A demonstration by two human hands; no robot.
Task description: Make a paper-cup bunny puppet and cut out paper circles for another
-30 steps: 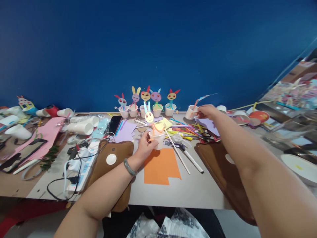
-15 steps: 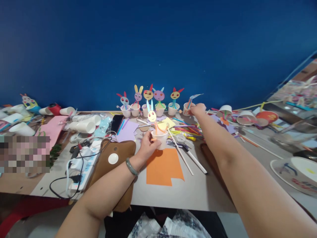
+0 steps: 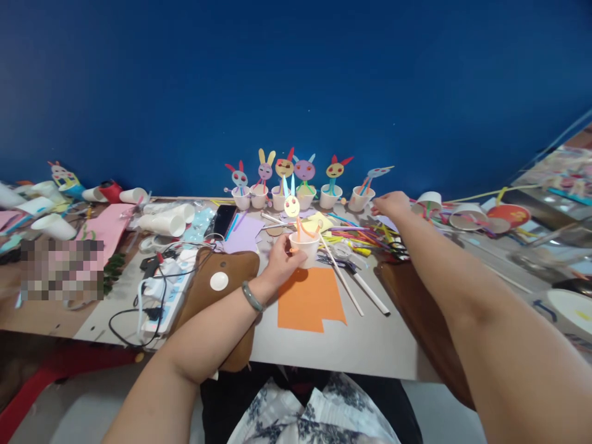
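My left hand point(image 3: 283, 256) is closed around a white paper cup point(image 3: 306, 249) that holds a pale yellow bunny face point(image 3: 291, 207) with light blue ears and orange pipe-cleaner arms. At the right end of the back row stands a cup point(image 3: 361, 199) whose grey-blue bunny head point(image 3: 380, 172) leans to the right. Just right of that cup is my right hand point(image 3: 386, 203), apart from it; its fingers are partly hidden and small. An orange paper sheet point(image 3: 309, 299) lies below the held cup.
Several bunny cups point(image 3: 263, 196) line the wall. A brown pouch point(image 3: 229, 271) and power strip point(image 3: 178, 283) lie left. Scissors point(image 3: 398, 250), pipe cleaners point(image 3: 351, 233) and white rods point(image 3: 370, 295) lie right of centre. Another brown object point(image 3: 416, 308) lies under my right arm.
My right hand has come off the rightmost bunny cup and moved to its right. That cup's bunny head shows more of its face. My left hand still holds its cup. The view has shifted slightly.
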